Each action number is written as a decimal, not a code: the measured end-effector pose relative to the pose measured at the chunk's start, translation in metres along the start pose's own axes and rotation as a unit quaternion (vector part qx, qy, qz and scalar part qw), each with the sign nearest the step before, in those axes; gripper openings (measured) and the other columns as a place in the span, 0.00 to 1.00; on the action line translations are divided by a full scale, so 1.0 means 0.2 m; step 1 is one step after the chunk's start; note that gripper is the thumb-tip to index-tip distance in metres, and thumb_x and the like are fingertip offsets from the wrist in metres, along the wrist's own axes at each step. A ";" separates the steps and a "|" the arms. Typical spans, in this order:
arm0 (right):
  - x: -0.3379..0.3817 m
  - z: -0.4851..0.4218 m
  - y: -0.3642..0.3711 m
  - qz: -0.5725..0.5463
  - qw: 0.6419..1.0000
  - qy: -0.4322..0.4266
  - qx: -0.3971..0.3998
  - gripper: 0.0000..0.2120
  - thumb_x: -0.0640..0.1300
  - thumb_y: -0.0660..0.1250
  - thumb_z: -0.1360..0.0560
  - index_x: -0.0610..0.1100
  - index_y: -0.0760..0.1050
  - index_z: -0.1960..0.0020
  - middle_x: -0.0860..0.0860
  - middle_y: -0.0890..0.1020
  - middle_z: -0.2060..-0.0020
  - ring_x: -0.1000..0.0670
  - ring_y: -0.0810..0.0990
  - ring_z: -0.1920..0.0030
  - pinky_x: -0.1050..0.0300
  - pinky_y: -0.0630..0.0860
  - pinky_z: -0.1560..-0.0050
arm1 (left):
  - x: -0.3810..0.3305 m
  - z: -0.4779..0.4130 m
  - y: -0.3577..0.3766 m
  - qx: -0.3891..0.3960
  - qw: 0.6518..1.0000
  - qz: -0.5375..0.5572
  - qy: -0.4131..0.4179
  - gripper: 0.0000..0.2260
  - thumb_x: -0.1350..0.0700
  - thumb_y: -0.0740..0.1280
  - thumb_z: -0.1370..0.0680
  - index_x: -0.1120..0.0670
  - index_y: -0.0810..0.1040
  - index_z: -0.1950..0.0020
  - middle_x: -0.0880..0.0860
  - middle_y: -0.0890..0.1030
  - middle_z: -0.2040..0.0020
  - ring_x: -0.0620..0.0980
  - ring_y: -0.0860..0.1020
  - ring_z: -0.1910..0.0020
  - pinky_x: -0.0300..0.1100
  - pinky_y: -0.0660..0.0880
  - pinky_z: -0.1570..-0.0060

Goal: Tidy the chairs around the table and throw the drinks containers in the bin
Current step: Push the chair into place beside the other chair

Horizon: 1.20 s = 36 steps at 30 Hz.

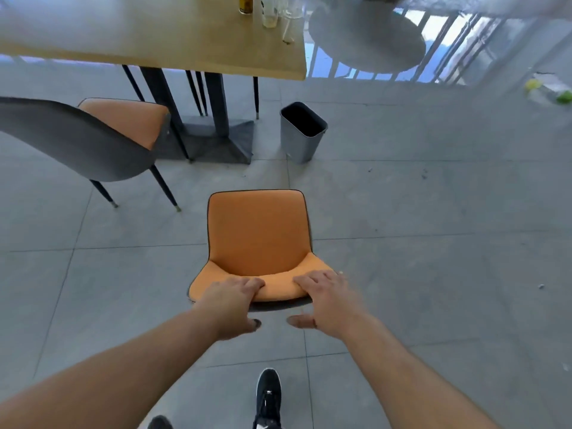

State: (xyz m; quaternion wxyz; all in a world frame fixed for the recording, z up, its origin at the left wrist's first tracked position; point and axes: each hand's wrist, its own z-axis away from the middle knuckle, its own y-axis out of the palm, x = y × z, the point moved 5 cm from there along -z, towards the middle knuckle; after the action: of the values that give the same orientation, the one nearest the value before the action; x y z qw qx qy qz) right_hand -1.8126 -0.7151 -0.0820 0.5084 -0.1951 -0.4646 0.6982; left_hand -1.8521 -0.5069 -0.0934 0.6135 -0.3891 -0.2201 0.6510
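An orange chair [258,230] stands on the floor right in front of me, its seat facing the wooden table [173,41]. My left hand [230,303] and my right hand [323,298] both grip the top edge of its backrest, fingers over the front and thumbs behind. A second orange and grey chair [93,134] sits at the left, partly tucked under the table. Near the table's far right corner stand a can [246,4] and clear plastic cups [270,13]. A grey open bin [301,131] stands on the floor beside the table's base.
A round grey table [368,38] stands at the back right in front of a railing. Some litter [548,88] lies on the floor at the far right. The table's dark pedestal base [216,137] sits between the left chair and the bin. My shoes show at the bottom.
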 end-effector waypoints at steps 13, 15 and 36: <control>0.09 -0.29 -0.06 -0.006 1.000 -0.021 -0.008 0.24 0.45 0.66 0.21 0.58 0.68 0.27 0.53 0.74 0.32 0.43 0.71 0.36 0.42 0.76 0.38 | 0.28 -0.03 -0.11 -0.038 0.992 0.040 -0.113 0.20 0.49 0.66 0.20 0.38 0.68 0.29 0.47 0.77 0.39 0.51 0.74 0.42 0.49 0.76 0.42; 0.13 -0.38 -0.10 -0.007 1.000 -0.026 -0.013 0.24 0.45 0.66 0.21 0.57 0.68 0.26 0.53 0.74 0.33 0.43 0.71 0.36 0.43 0.75 0.37 | 0.36 -0.05 -0.16 -0.060 0.990 0.051 -0.115 0.20 0.50 0.66 0.21 0.38 0.69 0.30 0.47 0.77 0.40 0.51 0.73 0.42 0.49 0.75 0.42; 0.54 -1.75 -0.84 -0.036 0.998 0.005 -0.047 0.26 0.44 0.67 0.22 0.60 0.68 0.27 0.55 0.75 0.38 0.48 0.72 0.40 0.47 0.79 0.47 | 1.51 -0.85 -1.17 -0.127 0.986 0.094 -0.057 0.21 0.51 0.70 0.22 0.40 0.72 0.31 0.45 0.75 0.39 0.48 0.72 0.40 0.47 0.73 0.38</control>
State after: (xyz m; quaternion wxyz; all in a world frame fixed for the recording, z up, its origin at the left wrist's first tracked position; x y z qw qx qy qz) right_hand -1.5076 -0.4518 -0.0911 0.5259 -0.2052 -0.5015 0.6556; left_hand -1.5558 -0.2117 -0.0880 0.4821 -0.4446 -0.2981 0.6936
